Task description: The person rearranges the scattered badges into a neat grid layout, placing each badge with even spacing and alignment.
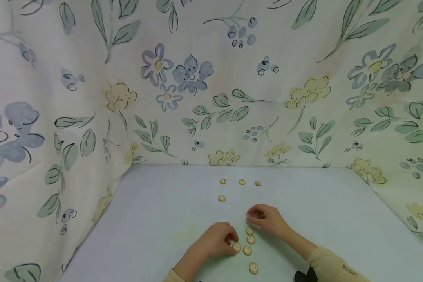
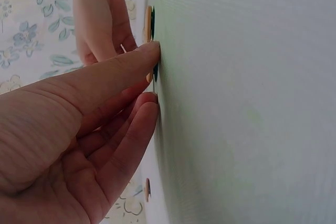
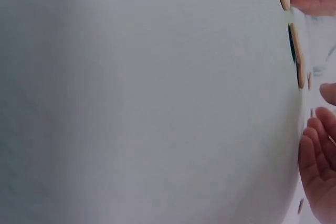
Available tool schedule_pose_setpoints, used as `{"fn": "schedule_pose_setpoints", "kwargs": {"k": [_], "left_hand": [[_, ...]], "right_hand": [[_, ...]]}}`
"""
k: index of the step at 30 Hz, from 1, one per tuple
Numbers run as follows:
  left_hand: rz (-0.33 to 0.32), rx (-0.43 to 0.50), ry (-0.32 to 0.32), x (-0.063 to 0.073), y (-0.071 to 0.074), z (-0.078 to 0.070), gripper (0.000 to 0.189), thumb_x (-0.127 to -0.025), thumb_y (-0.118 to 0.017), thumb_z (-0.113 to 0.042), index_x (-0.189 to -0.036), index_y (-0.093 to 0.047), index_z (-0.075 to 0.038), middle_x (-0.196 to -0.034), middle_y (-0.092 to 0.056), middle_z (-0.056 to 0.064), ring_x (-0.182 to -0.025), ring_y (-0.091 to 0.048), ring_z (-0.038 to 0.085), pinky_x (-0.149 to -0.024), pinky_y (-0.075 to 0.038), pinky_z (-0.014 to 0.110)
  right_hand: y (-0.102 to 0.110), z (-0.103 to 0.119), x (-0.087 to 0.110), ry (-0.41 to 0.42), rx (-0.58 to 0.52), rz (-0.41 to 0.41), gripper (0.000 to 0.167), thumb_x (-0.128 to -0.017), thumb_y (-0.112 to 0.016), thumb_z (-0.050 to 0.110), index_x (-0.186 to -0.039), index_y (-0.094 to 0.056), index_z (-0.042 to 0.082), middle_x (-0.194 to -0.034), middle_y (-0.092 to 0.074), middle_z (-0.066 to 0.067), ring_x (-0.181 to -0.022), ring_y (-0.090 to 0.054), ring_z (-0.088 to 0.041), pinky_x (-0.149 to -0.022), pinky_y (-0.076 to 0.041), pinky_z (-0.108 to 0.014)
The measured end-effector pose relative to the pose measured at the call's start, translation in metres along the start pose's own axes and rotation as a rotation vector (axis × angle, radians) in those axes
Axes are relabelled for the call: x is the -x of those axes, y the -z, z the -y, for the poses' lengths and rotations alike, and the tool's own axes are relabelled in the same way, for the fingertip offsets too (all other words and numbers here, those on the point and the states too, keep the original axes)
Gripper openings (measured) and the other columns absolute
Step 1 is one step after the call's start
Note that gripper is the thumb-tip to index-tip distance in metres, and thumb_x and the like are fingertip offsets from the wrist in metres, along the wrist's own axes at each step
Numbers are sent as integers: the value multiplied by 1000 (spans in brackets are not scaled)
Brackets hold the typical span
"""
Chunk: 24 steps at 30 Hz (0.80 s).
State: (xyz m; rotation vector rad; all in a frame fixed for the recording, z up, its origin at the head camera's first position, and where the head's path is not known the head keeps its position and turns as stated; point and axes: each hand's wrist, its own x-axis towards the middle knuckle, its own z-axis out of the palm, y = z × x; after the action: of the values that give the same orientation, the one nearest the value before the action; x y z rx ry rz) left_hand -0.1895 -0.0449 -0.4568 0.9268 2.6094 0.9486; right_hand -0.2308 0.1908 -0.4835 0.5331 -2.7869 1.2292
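My left hand (image 1: 216,241) pinches a round wooden button (image 1: 236,247) at the table surface, between thumb and fingers. In the left wrist view, the left thumb (image 2: 121,69) hides part of that button. Just right of it lies another button (image 1: 247,250), with two more, an upper one (image 1: 249,231) and a lower one (image 1: 251,239), close together above. My right hand (image 1: 268,221) hovers beside the upper one, fingers loosely bent, thumb apart from them in the right wrist view; nothing shows between them.
One button (image 1: 253,268) lies nearer the front. Farther back, three buttons form a row, including a middle one (image 1: 242,181), with a single button (image 1: 222,198) below its left end. A flowered cloth (image 1: 197,129) hangs behind and beside the white table (image 1: 155,211). A black object (image 1: 306,275) is near the right sleeve.
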Motion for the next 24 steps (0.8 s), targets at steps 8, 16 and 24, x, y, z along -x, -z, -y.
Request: {"fn": "schedule_pose_setpoints", "kwargs": {"k": [8, 16, 24], "left_hand": [[4, 15, 18, 0, -1, -1, 24, -70, -86, -11, -86, -70, -14, -73, -53, -11, -64, -47, -2, -64, -42, 17], [4, 12, 19, 0, -2, -1, 23, -70, -86, -11, -86, -69, -14, -73, -53, -11, -64, -47, -2, -64, -42, 17], [-4, -2, 15, -1, -2, 2, 24, -69, -86, -11, -86, -69, -15, -74, -52, -12, -65, -47, -2, -64, -42, 17]], "right_hand": [[2, -1, 13, -5, -17, 15, 15, -86, -75, 23, -97, -69, 14, -81, -62, 9, -74, -56, -6, -67, -49, -24], [3, 0, 22, 8, -29, 23, 16, -86, -75, 24, -98, -70, 14, -81, -62, 10, -73, -57, -5, -67, -50, -24], [6, 1, 25, 14, -51, 29, 16, -88, -73, 25, -99, -69, 14, -84, -64, 9, -76, -58, -7, -69, -51, -25]]}}
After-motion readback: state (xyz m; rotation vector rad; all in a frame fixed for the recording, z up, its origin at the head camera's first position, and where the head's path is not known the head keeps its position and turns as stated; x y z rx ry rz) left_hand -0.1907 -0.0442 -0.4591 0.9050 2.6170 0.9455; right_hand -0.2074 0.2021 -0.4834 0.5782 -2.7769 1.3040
